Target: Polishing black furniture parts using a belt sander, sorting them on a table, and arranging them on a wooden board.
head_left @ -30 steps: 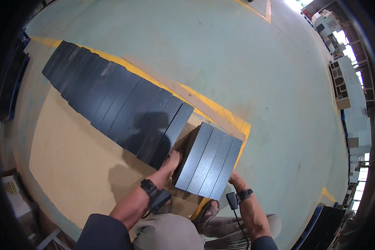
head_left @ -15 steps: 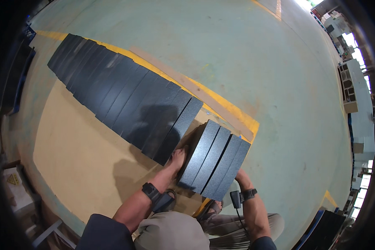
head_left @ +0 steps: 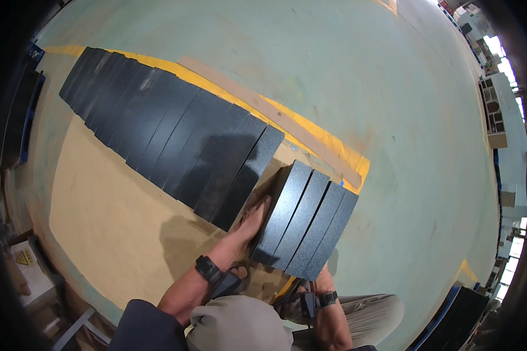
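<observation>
A short group of several black speckled panels stands on edge before me, with narrow gaps between some of them. My left hand lies along the group's left side, its fingers stretched out between these panels and the long row of black panels. At the near right corner of the group is my right hand; its fingers are hidden behind the panels. Each wrist carries a dark strapped device. The long row runs away to the far left, its panels packed closely together.
Tan board lies under the panels and spreads left. A brown strip and yellow floor line run along the far side. My feet and knees are close to the near end. A box with a warning sign stands left.
My right hand has moved from the group's right side toward its near corner, closer to me. The left hand has slid farther along the panel side, fingers straighter. Gaps between the grouped panels have shifted.
</observation>
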Demonstrator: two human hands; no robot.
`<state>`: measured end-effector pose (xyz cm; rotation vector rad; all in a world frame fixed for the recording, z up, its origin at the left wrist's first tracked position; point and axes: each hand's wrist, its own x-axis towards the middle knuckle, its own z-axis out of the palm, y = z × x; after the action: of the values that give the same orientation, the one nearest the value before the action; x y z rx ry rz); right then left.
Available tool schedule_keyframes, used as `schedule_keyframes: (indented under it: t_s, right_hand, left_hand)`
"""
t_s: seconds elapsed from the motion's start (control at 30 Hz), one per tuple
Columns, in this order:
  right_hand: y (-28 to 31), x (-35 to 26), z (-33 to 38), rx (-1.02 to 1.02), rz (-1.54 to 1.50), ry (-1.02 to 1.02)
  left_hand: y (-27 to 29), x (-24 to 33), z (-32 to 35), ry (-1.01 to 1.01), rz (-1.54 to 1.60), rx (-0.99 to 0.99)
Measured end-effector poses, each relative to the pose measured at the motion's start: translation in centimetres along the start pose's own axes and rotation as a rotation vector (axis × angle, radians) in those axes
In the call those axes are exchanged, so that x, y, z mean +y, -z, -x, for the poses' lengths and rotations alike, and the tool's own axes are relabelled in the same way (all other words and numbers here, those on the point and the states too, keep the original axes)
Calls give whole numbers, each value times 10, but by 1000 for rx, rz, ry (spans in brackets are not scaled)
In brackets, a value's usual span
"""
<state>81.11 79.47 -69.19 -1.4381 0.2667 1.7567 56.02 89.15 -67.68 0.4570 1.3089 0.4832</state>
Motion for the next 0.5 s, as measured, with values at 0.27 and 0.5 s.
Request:
schedule_keyframes:
  t_s: [0.27,0.5]
  right_hand:
    - [-11,9,-8,8,-50,-27]
    - [-14,-11,-21,-51,453,399]
  left_hand:
    - [6,18,3,66,112,-55]
    - [8,35,41,2,111,85]
